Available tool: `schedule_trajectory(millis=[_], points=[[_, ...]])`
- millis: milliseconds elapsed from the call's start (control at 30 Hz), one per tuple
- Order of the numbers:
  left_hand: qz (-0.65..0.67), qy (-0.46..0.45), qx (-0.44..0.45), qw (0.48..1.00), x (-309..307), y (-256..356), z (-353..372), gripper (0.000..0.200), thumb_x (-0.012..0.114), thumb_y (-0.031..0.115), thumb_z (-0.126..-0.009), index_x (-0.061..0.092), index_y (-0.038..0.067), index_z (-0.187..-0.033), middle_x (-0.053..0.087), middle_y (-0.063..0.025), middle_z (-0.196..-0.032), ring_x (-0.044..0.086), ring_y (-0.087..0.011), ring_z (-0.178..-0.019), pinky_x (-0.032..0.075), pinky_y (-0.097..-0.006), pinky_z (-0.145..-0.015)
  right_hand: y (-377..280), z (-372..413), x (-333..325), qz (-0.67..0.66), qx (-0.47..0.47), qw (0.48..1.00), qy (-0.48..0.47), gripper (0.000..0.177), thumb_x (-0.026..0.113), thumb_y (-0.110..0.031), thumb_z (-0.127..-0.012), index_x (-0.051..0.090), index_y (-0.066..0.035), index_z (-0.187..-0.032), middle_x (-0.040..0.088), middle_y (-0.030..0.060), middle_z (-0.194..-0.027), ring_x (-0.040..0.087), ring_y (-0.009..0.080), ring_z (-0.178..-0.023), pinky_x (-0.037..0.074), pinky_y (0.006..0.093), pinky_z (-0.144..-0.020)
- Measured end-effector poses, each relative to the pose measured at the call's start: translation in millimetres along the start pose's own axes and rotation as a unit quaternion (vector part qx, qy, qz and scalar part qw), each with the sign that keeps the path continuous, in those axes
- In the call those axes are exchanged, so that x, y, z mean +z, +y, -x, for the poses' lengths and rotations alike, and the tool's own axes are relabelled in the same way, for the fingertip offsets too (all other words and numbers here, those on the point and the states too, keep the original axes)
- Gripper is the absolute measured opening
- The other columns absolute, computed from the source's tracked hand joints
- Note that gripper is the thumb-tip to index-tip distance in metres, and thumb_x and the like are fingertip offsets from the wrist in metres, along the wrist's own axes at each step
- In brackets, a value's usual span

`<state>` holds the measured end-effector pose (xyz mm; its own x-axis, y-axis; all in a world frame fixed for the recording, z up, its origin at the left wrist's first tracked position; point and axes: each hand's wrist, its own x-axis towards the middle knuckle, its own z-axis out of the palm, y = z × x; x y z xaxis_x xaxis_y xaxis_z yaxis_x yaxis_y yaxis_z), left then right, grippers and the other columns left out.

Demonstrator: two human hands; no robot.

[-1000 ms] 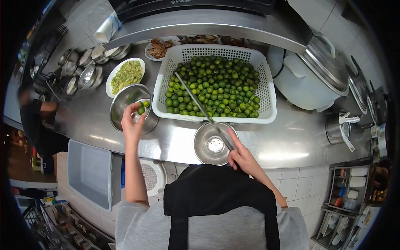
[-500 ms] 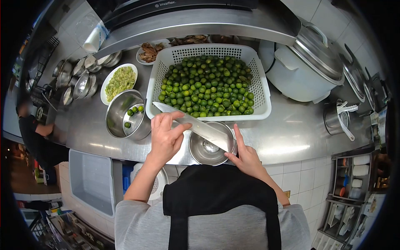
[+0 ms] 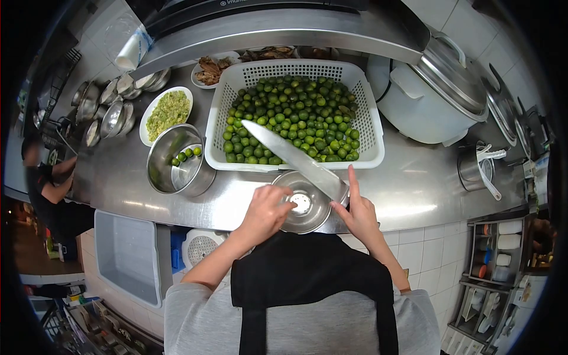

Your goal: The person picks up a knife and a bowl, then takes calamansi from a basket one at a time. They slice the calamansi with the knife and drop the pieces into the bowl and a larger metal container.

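A large knife (image 3: 296,160) is in my right hand (image 3: 361,216), which grips it at the handle end with the index finger stretched forward. Its broad blade slants up and left, above a small steel bowl (image 3: 307,219), and the tip overlaps the limes in view. My left hand (image 3: 267,210) is over the bowl's left side, off the blade; its fingers are bent, with a gap between thumb and fingertips and nothing visible between them. Beyond the bowl, a white perforated basket (image 3: 370,157) holds a heap of small green limes (image 3: 296,115). The knife handle is hidden.
Left of the basket stands a steel pot (image 3: 157,171) with several limes inside. Behind it is an oval plate (image 3: 144,133) of chopped green food. A rice cooker (image 3: 414,112) sits at right, a grey tub (image 3: 127,219) below left. Another person (image 3: 50,189) is at far left.
My left hand has come away from the blade and moved right and down to the bowl. The knife tip has swung up and right, and limes in the pot have shifted.
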<state>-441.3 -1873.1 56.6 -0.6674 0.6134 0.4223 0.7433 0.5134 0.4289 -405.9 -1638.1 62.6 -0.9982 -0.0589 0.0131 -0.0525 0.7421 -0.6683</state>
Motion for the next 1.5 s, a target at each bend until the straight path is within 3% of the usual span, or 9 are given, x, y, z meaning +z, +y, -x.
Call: schedule_trajectory(millis=[367,433,500,667,900,1267,1333,1400,1500], points=[[0.098,-0.138,-0.04,0.985,16.3,-14.6,-34.9,0.021,0.061,0.006,-0.069,0.061,0.003,-0.09,0.059,-0.0104,-0.092,0.057,-0.0297,-0.085,0.045,-0.0364,-0.069,-11.0,11.2,-6.8,-0.282,-0.006,0.956,-0.082,0.078,0.061,-0.022,-0.079,0.013,-0.009,-0.139,0.049,0.0076,-0.055,0.043,0.0144,-0.049,0.034,0.0271,-0.051],[0.148,-0.071,-0.028,0.986,7.1,-22.3,-69.1,0.011,0.061,0.01,-0.072,0.064,0.005,-0.081,0.061,-0.0114,-0.074,0.059,-0.0299,-0.073,0.046,-0.0371,-0.063,-16.3,12.6,-10.9,-0.28,-0.02,0.956,-0.089,0.078,0.061,-0.022,-0.079,0.013,-0.009,-0.139,0.048,0.0076,-0.055,0.043,0.0145,-0.049,0.034,0.0272,-0.051],[0.05,-0.161,-0.06,0.984,6.7,-33.0,-119.1,0.013,0.06,0.016,-0.075,0.064,0.005,-0.082,0.06,-0.0103,-0.068,0.059,-0.0301,-0.067,0.045,-0.0381,-0.062,-16.5,13.3,-12.2,-0.284,-0.043,0.952,-0.101,0.077,0.061,-0.023,-0.08,0.013,-0.008,-0.139,0.048,0.0084,-0.055,0.043,0.015,-0.048,0.034,0.0273,-0.051],[-0.003,-0.079,0.101,0.992,103.5,-80.8,-197.2,0.025,0.061,0.008,-0.073,0.059,0.003,-0.097,0.054,-0.0122,-0.103,0.05,-0.0293,-0.097,0.043,-0.0371,-0.081,-14.8,13.4,-13.6,-0.284,-0.068,0.953,-0.074,0.078,0.061,-0.025,-0.08,0.013,-0.007,-0.139,0.047,0.0091,-0.056,0.043,0.0161,-0.048,0.035,0.0282,-0.05],[-0.17,-0.144,0.125,0.967,144.1,-90.7,-228.2,0.033,0.07,0.015,-0.064,0.059,0.006,-0.094,0.05,-0.0157,-0.099,0.05,-0.031,-0.098,0.045,-0.0393,-0.079,-6.3,28.2,-19.7,-0.294,0.01,0.954,-0.059,0.075,0.06,-0.021,-0.08,0.015,-0.008,-0.138,0.047,0.0065,-0.056,0.042,0.0131,-0.048,0.034,0.0268,-0.049],[0.047,-0.12,0.082,0.988,100.7,-95.5,-201.2,0.031,0.067,0.021,-0.072,0.057,0.006,-0.097,0.059,-0.0096,-0.086,0.059,-0.0242,-0.082,0.046,-0.0346,-0.069,5.2,27.5,-12.1,-0.412,0.06,0.908,-0.053,0.068,0.054,-0.015,-0.084,0.015,-0.01,-0.139,0.049,0.0032,-0.06,0.044,0.0059,-0.05,0.035,0.0197,-0.043],[0.33,-0.15,-0.149,0.92,69.2,-90.4,-180.9,0.032,0.061,0.023,-0.08,0.055,0.007,-0.106,0.061,-0.0065,-0.089,0.059,-0.0157,-0.08,0.046,-0.0276,-0.064,3.5,22.6,-13.0,-0.458,0.047,0.887,-0.036,0.067,0.053,-0.015,-0.085,0.014,-0.011,-0.139,0.047,0.0021,-0.059,0.042,0.0059,-0.048,0.036,0.019,-0.042],[0.696,-0.05,-0.26,0.668,25.6,-61.7,-139.5,0.036,0.051,0.025,-0.087,0.048,0.007,-0.118,0.059,-0.007,-0.098,0.056,-0.0094,-0.077,0.045,-0.0225,-0.06,1.4,17.2,-13.8,-0.457,0.044,0.887,-0.041,0.063,0.051,-0.017,-0.086,0.015,-0.011,-0.139,0.045,0.0012,-0.057,0.041,0.006,-0.047,0.036,0.0189,-0.042],[0.839,0.022,-0.309,0.446,4.6,-40.2,-78.2,0.04,0.043,0.024,-0.091,0.037,0.008,-0.127,0.052,-0.0125,-0.11,0.053,-0.0105,-0.077,0.044,-0.0202,-0.058,1.5,10.6,-9.6,-0.471,0.03,0.879,-0.067,0.058,0.046,-0.024,-0.089,0.017,-0.008,-0.137,0.043,0.0007,-0.055,0.04,0.0063,-0.045,0.034,0.0193,-0.042]])
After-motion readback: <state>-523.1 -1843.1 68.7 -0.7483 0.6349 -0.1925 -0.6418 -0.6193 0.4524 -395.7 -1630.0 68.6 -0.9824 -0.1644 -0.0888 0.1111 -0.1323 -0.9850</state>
